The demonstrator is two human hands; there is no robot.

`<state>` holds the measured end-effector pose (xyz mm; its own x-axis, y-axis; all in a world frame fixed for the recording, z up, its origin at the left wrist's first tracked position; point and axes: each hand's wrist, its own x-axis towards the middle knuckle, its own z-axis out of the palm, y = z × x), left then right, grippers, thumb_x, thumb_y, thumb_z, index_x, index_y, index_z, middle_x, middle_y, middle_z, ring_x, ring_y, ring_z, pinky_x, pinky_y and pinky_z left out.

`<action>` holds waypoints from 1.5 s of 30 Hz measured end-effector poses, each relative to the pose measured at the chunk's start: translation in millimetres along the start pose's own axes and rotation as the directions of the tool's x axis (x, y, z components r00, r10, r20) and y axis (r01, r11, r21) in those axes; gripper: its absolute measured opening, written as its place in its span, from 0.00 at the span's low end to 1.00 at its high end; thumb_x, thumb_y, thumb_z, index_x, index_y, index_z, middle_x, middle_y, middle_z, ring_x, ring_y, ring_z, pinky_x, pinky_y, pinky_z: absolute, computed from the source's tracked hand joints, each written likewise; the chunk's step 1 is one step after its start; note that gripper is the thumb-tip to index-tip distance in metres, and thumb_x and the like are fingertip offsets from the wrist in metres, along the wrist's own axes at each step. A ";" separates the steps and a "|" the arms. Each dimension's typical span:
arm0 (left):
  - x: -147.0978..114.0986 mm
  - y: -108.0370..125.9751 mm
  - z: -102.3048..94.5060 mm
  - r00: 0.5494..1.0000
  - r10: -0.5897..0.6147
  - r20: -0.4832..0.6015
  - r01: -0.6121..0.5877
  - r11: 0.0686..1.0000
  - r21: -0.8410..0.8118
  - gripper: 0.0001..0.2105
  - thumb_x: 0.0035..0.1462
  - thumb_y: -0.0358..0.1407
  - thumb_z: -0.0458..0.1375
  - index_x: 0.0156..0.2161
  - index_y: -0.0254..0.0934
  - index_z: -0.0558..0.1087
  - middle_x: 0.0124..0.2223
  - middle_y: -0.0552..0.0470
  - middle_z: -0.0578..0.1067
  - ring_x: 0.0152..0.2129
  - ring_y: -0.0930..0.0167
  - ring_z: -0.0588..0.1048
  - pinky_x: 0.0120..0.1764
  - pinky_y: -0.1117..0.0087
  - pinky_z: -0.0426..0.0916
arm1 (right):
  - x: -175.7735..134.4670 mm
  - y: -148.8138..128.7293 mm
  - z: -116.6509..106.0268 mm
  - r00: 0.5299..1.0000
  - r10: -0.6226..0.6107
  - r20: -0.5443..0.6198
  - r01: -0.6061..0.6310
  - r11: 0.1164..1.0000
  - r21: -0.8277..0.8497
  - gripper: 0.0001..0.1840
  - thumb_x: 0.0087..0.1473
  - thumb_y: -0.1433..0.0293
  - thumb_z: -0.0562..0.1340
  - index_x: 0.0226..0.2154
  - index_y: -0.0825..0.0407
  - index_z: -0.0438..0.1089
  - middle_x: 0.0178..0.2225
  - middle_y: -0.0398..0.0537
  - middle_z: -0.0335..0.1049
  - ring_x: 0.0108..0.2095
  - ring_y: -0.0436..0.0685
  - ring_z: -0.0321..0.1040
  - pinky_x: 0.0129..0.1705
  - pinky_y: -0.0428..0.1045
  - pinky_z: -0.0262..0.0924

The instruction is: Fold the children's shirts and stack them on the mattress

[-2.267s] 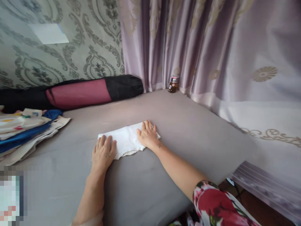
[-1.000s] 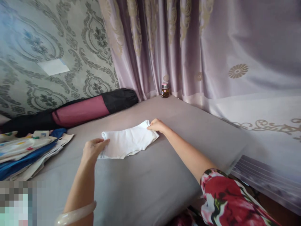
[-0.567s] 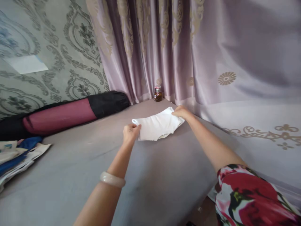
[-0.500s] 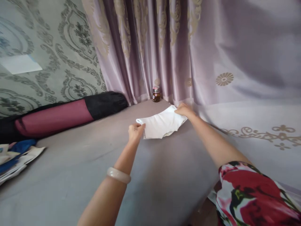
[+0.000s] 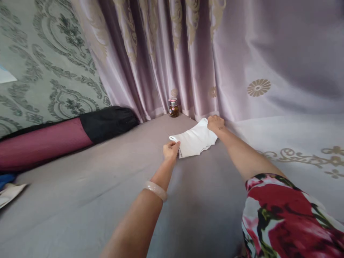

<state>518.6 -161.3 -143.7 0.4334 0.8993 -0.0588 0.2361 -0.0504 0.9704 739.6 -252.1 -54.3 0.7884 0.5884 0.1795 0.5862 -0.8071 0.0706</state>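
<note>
A folded white cloth garment lies on the grey bed sheet, close to the curtained corner. My left hand pinches its near left end between thumb and fingers. At the far right end, my right hand is closed on the edge, its fingertips partly hidden. The cloth stretches between both hands, its lower right edge uneven. What kind of garment it is I cannot make out.
A small brown jar stands in the corner before the purple curtain. Along the patterned wall lies a long maroon and black bag. Pieces of blue and white cloth sit at the left edge.
My view has turned left-to-right a little, so the bag and cloth pile slide leftward. Both hands keep hold of the white garment, which now sits slightly farther right, with the hands a bit closer together.
</note>
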 end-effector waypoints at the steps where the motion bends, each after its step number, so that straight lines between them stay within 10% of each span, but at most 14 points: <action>1: 1.2 -2.3 0.5 1.000 0.008 0.000 -0.008 1.000 0.016 0.10 0.49 0.42 0.61 0.30 0.36 0.77 0.24 0.54 0.73 0.28 0.70 0.74 0.30 0.74 0.65 | 0.3 0.8 2.8 1.000 0.011 0.013 -0.011 1.000 0.005 0.12 0.59 0.76 0.56 0.42 0.61 0.74 0.42 0.63 0.71 0.43 0.61 0.71 0.43 0.51 0.64; 15: -8.6 -2.1 -41.8 0.996 -0.022 0.081 -0.030 0.804 0.593 0.09 0.56 0.40 0.58 0.37 0.36 0.75 0.37 0.43 0.79 0.39 0.63 0.78 0.38 0.69 0.67 | -38.2 -24.2 31.5 0.999 -0.007 -0.047 0.012 0.995 0.099 0.22 0.61 0.76 0.48 0.54 0.60 0.65 0.52 0.66 0.65 0.52 0.65 0.63 0.48 0.55 0.59; 22: -49.5 -21.3 -136.4 0.996 -0.067 0.058 0.018 0.795 0.607 0.09 0.59 0.35 0.55 0.40 0.34 0.75 0.30 0.48 0.78 0.29 0.70 0.77 0.32 0.73 0.65 | -101.9 -94.7 38.3 0.885 -0.466 -0.003 0.450 0.854 0.260 0.26 0.66 0.61 0.43 0.60 0.50 0.60 0.60 0.57 0.60 0.60 0.62 0.54 0.59 0.58 0.49; 34: -224.8 -79.1 -324.6 0.988 0.053 -0.146 0.088 0.584 0.807 0.10 0.62 0.36 0.52 0.46 0.38 0.71 0.33 0.51 0.76 0.32 0.69 0.75 0.36 0.71 0.64 | -152.9 -128.0 36.3 0.858 -0.513 -0.017 0.499 0.826 0.263 0.32 0.65 0.58 0.37 0.63 0.51 0.55 0.67 0.57 0.47 0.66 0.64 0.42 0.63 0.69 0.38; 45: -272.7 -88.4 -319.0 0.944 0.287 -0.160 0.084 0.258 0.963 0.15 0.67 0.34 0.42 0.42 0.37 0.71 0.42 0.45 0.71 0.40 0.66 0.70 0.46 0.66 0.64 | -215.2 -143.0 55.5 0.800 -0.531 -0.278 0.597 0.752 0.280 0.29 0.64 0.61 0.40 0.61 0.55 0.58 0.64 0.60 0.52 0.65 0.63 0.46 0.62 0.67 0.43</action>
<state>102.1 -263.5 -138.7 0.3382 0.9042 0.2608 0.9346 -0.3552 0.0195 496.4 -260.6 -157.5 0.2673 0.8859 0.3792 0.9636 -0.2416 -0.1148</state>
